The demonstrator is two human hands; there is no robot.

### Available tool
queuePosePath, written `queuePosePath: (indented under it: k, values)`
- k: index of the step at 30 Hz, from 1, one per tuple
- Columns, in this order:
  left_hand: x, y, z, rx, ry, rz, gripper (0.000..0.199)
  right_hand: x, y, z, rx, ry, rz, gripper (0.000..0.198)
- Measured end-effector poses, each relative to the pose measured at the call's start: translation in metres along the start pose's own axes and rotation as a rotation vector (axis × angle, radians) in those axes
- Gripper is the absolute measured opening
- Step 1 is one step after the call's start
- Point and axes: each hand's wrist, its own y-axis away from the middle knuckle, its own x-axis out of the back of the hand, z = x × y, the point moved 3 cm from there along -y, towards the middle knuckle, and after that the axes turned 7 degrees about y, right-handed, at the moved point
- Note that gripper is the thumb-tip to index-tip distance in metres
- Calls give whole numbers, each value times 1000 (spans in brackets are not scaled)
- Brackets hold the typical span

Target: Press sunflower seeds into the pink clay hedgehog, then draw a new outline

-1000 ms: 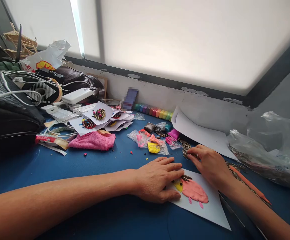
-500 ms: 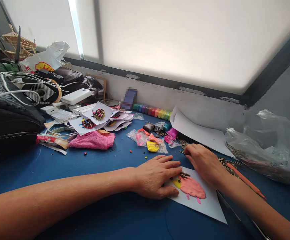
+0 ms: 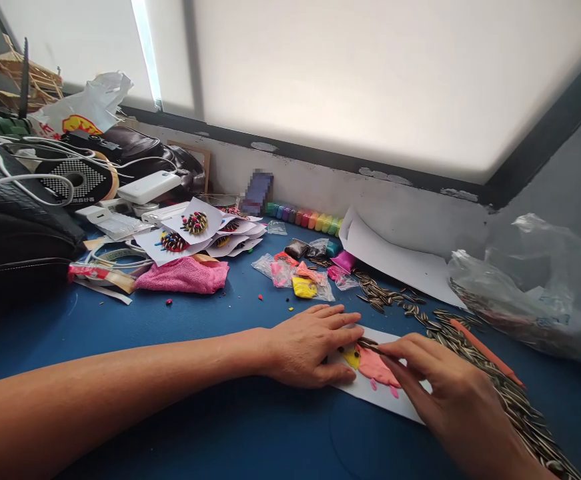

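Fingers of right hand touch clay figure.

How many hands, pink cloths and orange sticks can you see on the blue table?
Hands: 2, left hand and right hand
Pink cloths: 1, the cloth
Orange sticks: 1, the stick
Total: 4
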Motion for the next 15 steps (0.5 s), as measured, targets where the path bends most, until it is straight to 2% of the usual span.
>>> queuePosePath:
  k: [15]
  values:
    - [0, 1, 0, 7, 12, -10, 62, -17, 3, -8, 60, 116, -19, 30]
